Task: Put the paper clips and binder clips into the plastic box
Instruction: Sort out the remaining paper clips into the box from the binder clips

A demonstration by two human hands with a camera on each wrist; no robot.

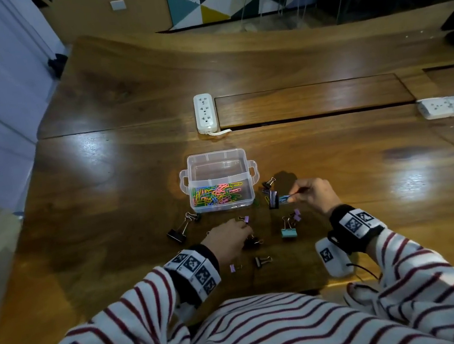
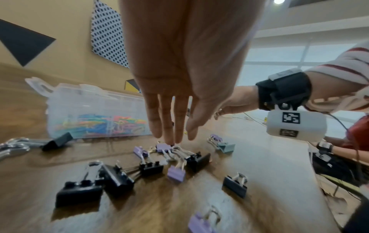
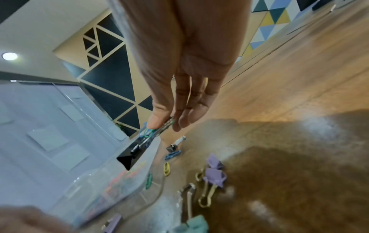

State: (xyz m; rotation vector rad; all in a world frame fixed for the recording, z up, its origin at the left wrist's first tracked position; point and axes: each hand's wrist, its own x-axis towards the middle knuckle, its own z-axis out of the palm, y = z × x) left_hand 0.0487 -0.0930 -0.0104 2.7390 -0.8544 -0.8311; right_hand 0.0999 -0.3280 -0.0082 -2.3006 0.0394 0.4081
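The clear plastic box (image 1: 219,180) stands mid-table, with several coloured paper clips (image 1: 217,194) in its near compartment. My right hand (image 1: 292,196) is just right of the box and pinches the wire handles of a black binder clip (image 3: 129,157), together with blue and green paper clips (image 3: 146,132). My left hand (image 2: 177,138) points down with straight fingers, whose tips touch a small purple binder clip (image 2: 163,146). Around it lie several loose clips: black binder clips (image 2: 196,160), a teal one (image 1: 288,232), purple ones (image 1: 296,216) and a large black one (image 1: 176,234).
A white power strip (image 1: 205,114) lies behind the box beside a long slot in the wooden table (image 1: 106,187). A second power strip (image 1: 446,106) sits at the far right. Loose paper clips (image 3: 166,168) lie by the box's right wall. The near table edge is close to my body.
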